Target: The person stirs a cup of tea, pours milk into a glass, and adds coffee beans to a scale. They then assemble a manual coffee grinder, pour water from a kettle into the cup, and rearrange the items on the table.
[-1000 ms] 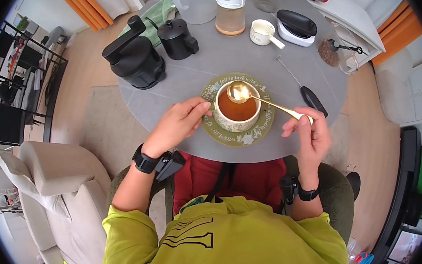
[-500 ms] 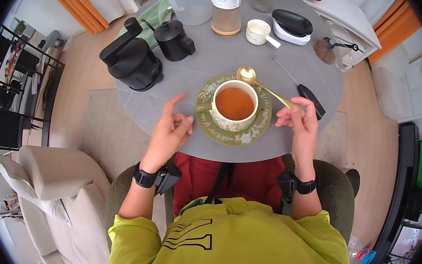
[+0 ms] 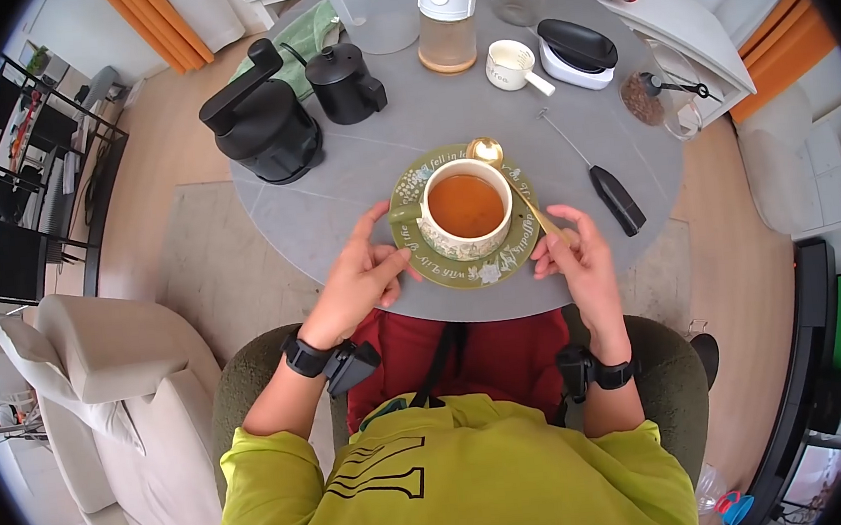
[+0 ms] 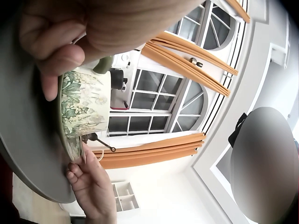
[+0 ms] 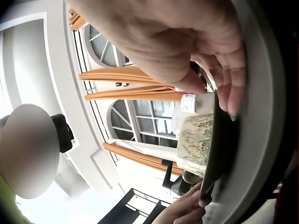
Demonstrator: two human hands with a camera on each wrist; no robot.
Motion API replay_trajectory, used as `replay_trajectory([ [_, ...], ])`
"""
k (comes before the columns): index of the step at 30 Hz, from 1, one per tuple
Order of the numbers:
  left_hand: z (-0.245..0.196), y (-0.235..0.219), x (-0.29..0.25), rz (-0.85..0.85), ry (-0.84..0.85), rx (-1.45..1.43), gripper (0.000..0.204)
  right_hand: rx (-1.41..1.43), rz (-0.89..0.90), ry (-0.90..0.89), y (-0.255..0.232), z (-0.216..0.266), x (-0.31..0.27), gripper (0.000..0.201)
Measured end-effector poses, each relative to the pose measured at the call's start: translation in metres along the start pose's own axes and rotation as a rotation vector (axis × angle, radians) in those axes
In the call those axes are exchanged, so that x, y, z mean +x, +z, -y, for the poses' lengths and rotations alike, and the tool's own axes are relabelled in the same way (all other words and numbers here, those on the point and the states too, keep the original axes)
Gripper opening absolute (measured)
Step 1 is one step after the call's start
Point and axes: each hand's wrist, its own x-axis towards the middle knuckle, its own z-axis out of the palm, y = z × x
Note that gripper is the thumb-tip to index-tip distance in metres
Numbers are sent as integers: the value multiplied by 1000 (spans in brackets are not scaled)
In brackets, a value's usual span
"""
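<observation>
A floral cup [image 3: 451, 244] of amber liquid [image 3: 466, 206] stands upright on a green saucer [image 3: 487, 274], its handle pointing left. The gold spoon [image 3: 484, 150] lies on the saucer right of the cup, bowl at the back, with its handle end beside the right thumb. My left hand [image 3: 358, 286] holds the saucer's left front rim, thumb at the edge. At the right rim, my right hand [image 3: 584, 270] has its thumb above and fingers below, as the right wrist view shows. The cup [image 4: 86, 102] fills the space between both hands in the left wrist view.
A black frother [image 3: 617, 200] lies right of the saucer. Behind stand a black grinder [image 3: 269, 131], a black pot [image 3: 343, 84], a lidded jar [image 3: 448, 35], a small white cup [image 3: 513, 66] and a black-and-white case [image 3: 577, 52]. The round table [image 3: 444, 307] ends just before the saucer.
The spoon has come down from over the cup onto the saucer. My left hand let go of the cup handle and moved to the saucer rim; my right hand moved left to the opposite rim.
</observation>
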Motion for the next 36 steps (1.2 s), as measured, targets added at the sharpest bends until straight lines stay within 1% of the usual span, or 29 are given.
replay_trajectory([
  [4, 2, 0, -1, 9, -7, -36, 64, 1, -6, 6, 1, 2, 0, 34],
  [6, 1, 0, 0, 23, -12, -85, 64, 65, 12, 50, 1, 2, 1, 37],
  [13, -3, 4, 5, -8, 18, -58, 63, 59, 69, 59, -1, 8, 12, 37],
  [18, -6, 3, 23, -40, 64, -30, 61, 44, 134, 60, -8, 13, 36, 38],
  [22, -10, -3, 42, -40, 89, -18, 62, -2, 135, 54, -8, 19, 57, 40],
  [24, -15, -6, 50, -39, 76, -5, 62, -30, 145, 53, -7, 21, 67, 43],
  [29, -19, -14, 72, -27, 89, -16, 62, -34, 135, 61, -8, 21, 89, 43],
  [36, -28, -16, 86, -34, 84, -9, 63, -50, 107, 53, -5, 25, 103, 45],
])
